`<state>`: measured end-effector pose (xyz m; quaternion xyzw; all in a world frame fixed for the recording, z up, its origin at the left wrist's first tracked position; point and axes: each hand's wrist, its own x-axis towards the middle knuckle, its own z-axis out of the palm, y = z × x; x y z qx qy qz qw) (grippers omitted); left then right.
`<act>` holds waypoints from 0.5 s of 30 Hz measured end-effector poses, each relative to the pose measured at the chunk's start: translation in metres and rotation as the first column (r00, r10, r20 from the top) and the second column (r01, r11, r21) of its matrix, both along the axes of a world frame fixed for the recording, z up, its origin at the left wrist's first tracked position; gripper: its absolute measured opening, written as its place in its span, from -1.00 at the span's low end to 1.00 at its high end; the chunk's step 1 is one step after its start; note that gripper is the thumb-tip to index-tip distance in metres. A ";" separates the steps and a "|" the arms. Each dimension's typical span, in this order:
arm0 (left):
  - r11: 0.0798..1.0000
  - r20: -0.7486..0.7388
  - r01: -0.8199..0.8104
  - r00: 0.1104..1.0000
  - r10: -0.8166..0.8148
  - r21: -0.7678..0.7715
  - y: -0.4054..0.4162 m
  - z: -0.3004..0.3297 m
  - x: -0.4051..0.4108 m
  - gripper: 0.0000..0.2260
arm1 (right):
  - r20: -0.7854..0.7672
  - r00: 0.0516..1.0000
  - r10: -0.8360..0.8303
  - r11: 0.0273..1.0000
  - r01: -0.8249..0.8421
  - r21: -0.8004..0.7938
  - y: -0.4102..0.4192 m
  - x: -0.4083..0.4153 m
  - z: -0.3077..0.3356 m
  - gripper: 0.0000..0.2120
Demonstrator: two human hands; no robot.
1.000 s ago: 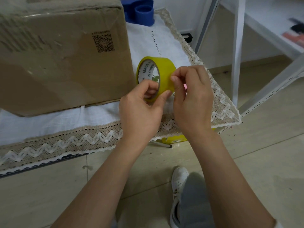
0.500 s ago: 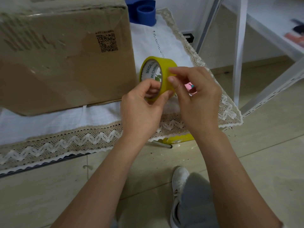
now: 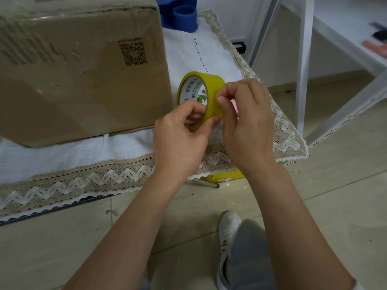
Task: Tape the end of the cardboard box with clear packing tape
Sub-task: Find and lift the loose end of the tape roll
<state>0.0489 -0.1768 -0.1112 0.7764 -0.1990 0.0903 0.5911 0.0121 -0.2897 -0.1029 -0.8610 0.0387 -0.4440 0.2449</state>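
Centre of frame: left hand (image 3: 180, 141) gripping the tape roll (image 3: 202, 99), fingers (image 3: 195, 110) curling through the core and thumb pressing against the yellowish outer face, roll being held on edge with its printed core opening facing left. Right hand (image 3: 247, 122) reaching in from the right, wrist bent, thumb and forefinger pinching narrowly at the roll's outer surface near its right rim; whether a free tape end is being caught between them cannot be told. Both forearms rising from the lower edge of the frame and converging toward the roll. Cardboard box (image 3: 79, 65) occupying the upper left, resting on the lace-trimmed white cloth (image 3: 125, 143), its near side bearing a QR code (image 3: 133, 51), standing just left of the roll and not touching either hand. Blue tape dispenser (image 3: 180, 13) sitting at the top centre behind the box. White shoe (image 3: 227, 233) showing on the tiled floor at lower centre.
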 end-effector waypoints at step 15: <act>1.000 -0.003 0.009 1.000 -0.009 0.016 0.001 0.000 0.000 -0.86 | 0.045 0.999 0.011 0.997 -0.014 0.075 -0.001 -0.002 0.004 -0.93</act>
